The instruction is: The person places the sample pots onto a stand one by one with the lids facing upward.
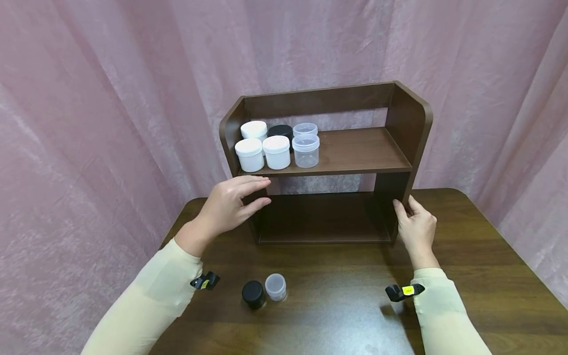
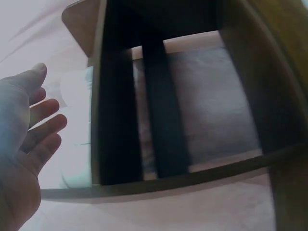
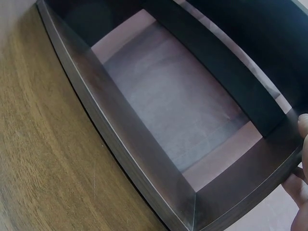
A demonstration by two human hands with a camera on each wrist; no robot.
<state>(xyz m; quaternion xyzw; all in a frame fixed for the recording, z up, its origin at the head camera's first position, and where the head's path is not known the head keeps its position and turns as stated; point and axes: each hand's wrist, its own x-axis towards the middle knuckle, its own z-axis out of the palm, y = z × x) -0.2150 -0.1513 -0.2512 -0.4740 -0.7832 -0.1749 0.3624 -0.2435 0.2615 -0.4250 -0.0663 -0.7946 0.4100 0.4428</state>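
A brown two-tier desktop shelf (image 1: 355, 148) stands on the wooden table. On the left half of its upper board are three white-lidded jars (image 1: 277, 154), a black-lidded jar (image 1: 280, 131) partly hidden behind them, and two clear jars (image 1: 306, 153), one behind the other. My left hand (image 1: 232, 202) hovers by the shelf's left front edge, just below the white jars, fingers extended and thumb apart, holding nothing. With my right hand (image 1: 416, 227) I pinch the shelf's right side panel (image 3: 250, 187), thumb on the inner side and fingers on the outer.
Near the front of the table (image 1: 328, 296), a black jar (image 1: 254, 295) and a small clear jar (image 1: 276, 287) stand side by side. A pink curtain (image 1: 310, 49) hangs behind the shelf. The lower tier has an opening at its back.
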